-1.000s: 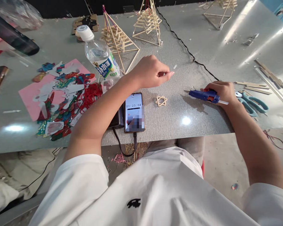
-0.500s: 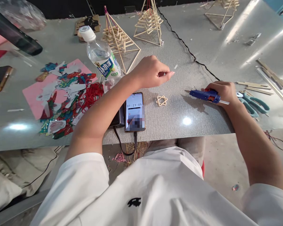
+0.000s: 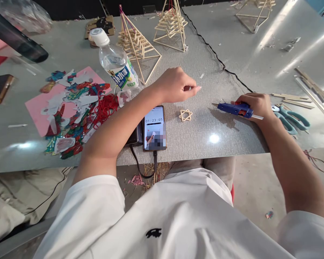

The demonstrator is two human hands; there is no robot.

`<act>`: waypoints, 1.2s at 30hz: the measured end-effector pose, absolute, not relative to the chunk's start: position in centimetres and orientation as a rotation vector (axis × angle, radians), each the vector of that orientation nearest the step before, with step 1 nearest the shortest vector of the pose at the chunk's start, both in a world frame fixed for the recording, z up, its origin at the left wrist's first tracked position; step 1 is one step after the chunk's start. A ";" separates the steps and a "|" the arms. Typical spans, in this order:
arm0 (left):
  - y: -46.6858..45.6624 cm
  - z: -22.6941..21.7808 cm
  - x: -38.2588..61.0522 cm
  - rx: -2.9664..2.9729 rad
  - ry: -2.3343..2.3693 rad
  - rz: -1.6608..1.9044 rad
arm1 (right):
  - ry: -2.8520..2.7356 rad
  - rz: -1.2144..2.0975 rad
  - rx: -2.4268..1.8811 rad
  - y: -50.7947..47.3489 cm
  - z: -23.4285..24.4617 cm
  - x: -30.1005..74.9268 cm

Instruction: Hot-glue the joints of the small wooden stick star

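My left hand (image 3: pixel 176 85) hovers over the grey table (image 3: pixel 194 64) with its fingers curled into a pinch; what it holds, if anything, is too small to make out. Just below it lies a small six-pointed star of wooden sticks (image 3: pixel 185 115). My right hand (image 3: pixel 255 105) is closed round the handle of a blue glue gun (image 3: pixel 233 109), whose nozzle points left and rests near the table surface. A phone (image 3: pixel 154 127) showing a timer lies beside my left forearm.
Two stick pyramids (image 3: pixel 136 41) (image 3: pixel 171 23) stand at the back, with a water bottle (image 3: pixel 116 63) to their left. Coloured paper scraps (image 3: pixel 75 108) cover pink card. Teal scissors (image 3: pixel 293 120) and loose sticks (image 3: pixel 288 99) lie right. A black cable (image 3: pixel 218 59) crosses the table.
My left hand has dipped slightly lower and to the right, towards the table. The right hand and glue gun have stayed put.
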State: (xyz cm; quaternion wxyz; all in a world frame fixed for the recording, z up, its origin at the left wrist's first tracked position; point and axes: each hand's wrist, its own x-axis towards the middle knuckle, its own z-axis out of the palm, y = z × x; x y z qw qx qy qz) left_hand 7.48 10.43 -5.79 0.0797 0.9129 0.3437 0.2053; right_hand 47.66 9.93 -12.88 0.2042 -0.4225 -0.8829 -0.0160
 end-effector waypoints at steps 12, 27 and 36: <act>10.4 -5.4 7.4 2.724 1.008 0.630 | -2.478 -0.035 -1.159 10.3 -13.4 48.2; 9.7 -5.6 8.4 2.720 1.061 0.532 | -2.496 -0.031 -1.180 10.4 -13.4 48.3; 9.8 -5.4 8.2 2.704 1.086 0.531 | -2.509 -0.013 -1.159 10.5 -13.6 48.5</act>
